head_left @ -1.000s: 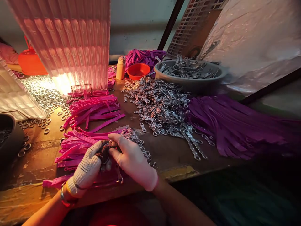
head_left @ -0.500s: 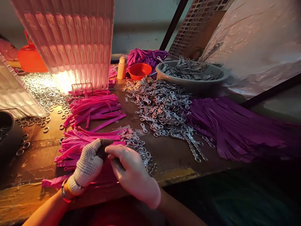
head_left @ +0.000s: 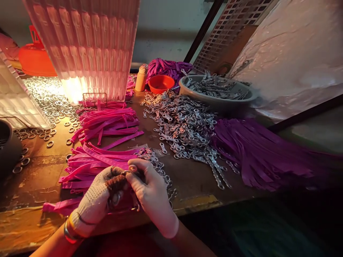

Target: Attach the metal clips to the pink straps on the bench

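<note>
Evidently part-done: purple straps [head_left: 262, 153] and heaped metal links [head_left: 184, 123] lie seemingly unjoined at right, nearer pink straps [head_left: 91, 164] appear link-ended, and left hand [head_left: 98, 194] and right hand [head_left: 155, 196] meet above them, their grip on a small metal piece [head_left: 116, 198] impossible to confirm.

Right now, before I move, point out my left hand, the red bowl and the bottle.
Left hand [head_left: 93, 198]: head view, on the back of the pale glove.
Red bowl [head_left: 160, 81]: head view, on its inner wall.
Bottle [head_left: 140, 82]: head view, on its body, below the cap.
</note>
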The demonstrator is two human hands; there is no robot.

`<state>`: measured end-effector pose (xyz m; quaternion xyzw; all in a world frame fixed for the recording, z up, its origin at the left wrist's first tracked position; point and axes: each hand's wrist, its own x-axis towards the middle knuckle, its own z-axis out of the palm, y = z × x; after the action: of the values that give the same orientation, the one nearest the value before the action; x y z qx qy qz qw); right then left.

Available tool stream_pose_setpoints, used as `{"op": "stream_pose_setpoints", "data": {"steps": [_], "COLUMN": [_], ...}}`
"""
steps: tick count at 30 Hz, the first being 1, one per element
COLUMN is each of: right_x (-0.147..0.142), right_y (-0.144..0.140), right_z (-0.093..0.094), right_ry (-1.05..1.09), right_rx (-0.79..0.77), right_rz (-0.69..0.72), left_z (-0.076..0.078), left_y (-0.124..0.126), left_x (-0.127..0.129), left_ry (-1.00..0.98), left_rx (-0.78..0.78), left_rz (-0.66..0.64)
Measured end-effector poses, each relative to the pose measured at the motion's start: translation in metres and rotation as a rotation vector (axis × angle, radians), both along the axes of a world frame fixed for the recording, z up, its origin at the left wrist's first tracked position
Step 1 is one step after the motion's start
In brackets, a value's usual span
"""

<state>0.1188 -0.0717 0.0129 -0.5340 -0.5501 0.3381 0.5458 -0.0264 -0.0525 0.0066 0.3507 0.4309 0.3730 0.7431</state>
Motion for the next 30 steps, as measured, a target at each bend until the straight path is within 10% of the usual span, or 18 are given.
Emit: {"op": "stream_pose_setpoints", "data": {"steps": [9,15,21,24,27,30], "right_x": [0.008,0.015,0.028,0.039,0.046,0.048], "right_y": [0.010,0.022,0.012,0.009,0.005,-0.003], "right_z": [0.012,0.019,0.013,0.008,-0.001,-0.011], "right_ry": [-0.905,-1.185,-0.737,-0.481,-0.359,-0.386], "right_rx": [0.195,0.475,0.123,-0.011,-0.027,-0.027], "right_rz": [0.180,0.227,0.149,-0.026,-0.106,-0.022], "left_z": [-0.001,0.002,0.032,0.038,0.027,0.007], "left_y": [0.012,0.026,0.047,0.090,0.145,0.185], "left_x": [-0.016,-0.020,-0.003,0.021,0.060,0.106], "left_ry": [0.515,0.388,0.269,0.430,1.001,1.188], "left_rx": [0.535,0.384,0.152,0.415,0.834,0.901], "left_rz": [0.037,-0.174,-0.323,-0.494,-0.452,-0.493]}}
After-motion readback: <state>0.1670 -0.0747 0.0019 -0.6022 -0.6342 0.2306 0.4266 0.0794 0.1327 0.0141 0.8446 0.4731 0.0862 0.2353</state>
